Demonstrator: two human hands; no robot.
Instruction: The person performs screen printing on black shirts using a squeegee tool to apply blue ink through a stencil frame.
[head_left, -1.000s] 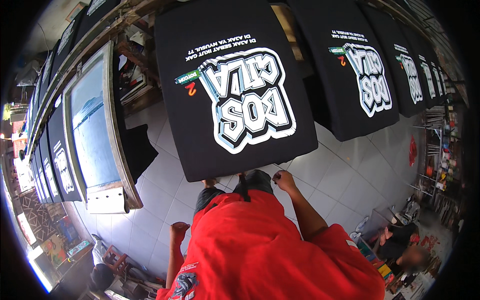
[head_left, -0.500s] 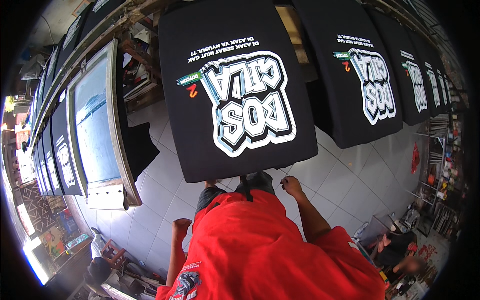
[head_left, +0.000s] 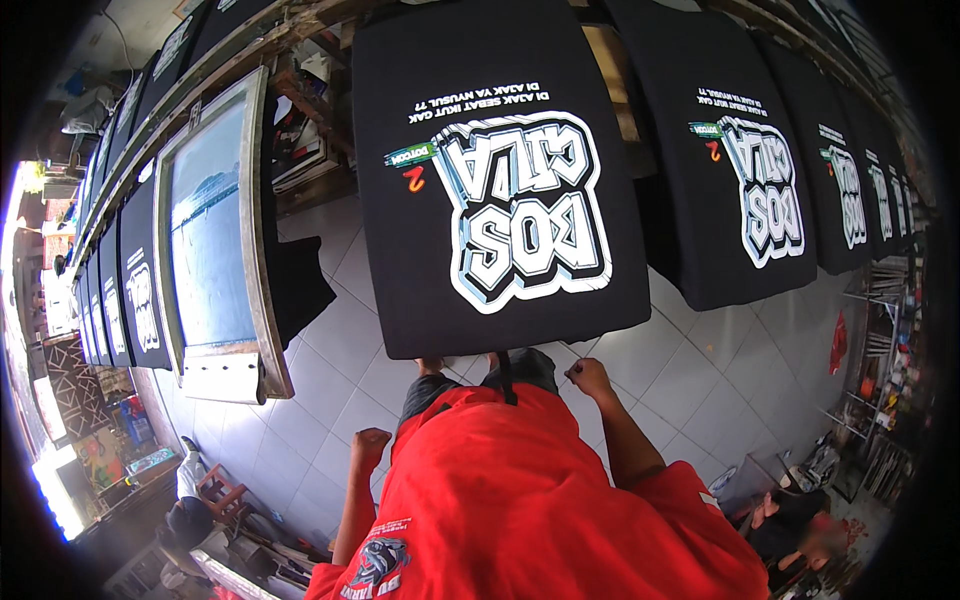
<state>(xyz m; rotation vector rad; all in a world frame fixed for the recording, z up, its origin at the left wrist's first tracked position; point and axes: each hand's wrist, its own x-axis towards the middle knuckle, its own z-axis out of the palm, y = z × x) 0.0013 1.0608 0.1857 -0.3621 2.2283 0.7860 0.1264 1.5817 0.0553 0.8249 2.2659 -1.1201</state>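
My right hand (head_left: 588, 376) hangs by my right side, just below the near edge of a black T-shirt (head_left: 410, 290) stretched flat on a board. Its fingers are curled together, with something dark at their tips that is too small to make out. My left hand (head_left: 371, 444) is closed beside my left hip, and nothing shows in it. Neither hand touches the shirt, which bears a large white-and-black lettered print (head_left: 528, 215) with small green and orange marks. Left of it, a wooden-framed printing screen (head_left: 215, 230) with a bluish mesh stands tilted over the row.
More printed black shirts (head_left: 735, 285) line the right side, and others (head_left: 143, 310) recede at left. A wooden rail (head_left: 240, 45) runs along the back. Grey floor tiles (head_left: 325, 390) lie below. A person (head_left: 785, 525) sits at lower right near cluttered shelves (head_left: 885, 370).
The shirts and screen have shifted slightly rightward in the picture as my view turns. My left hand looks more tightly curled, and my right hand stays by my side.
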